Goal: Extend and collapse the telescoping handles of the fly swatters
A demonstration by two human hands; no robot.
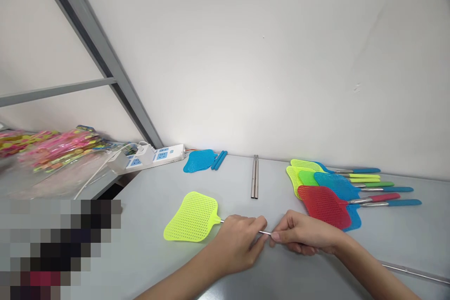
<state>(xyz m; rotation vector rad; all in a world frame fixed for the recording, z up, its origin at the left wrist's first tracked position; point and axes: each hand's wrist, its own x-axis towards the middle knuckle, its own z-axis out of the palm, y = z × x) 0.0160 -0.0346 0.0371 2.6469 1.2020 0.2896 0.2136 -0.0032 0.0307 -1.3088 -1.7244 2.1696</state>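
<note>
A yellow-green fly swatter [192,218] lies with its perforated head flat on the grey table. My left hand [242,241] is closed around its thin metal rod [264,233], near the head. Just to the right, my right hand [302,233] pinches the same rod between thumb and fingers. Beyond my right forearm a metal rod [415,272] runs to the right edge, in line with the held one. Whether the two are joined is hidden by my hand and arm.
Several finished-looking swatters [325,206] in red, blue, green and yellow overlap at the right. Metal tubes [255,176] lie at the back middle. A blue swatter head [200,161] and blue grips [219,160] are near a white power strip [154,157]. Plastic-wrapped items [63,150] lie far left.
</note>
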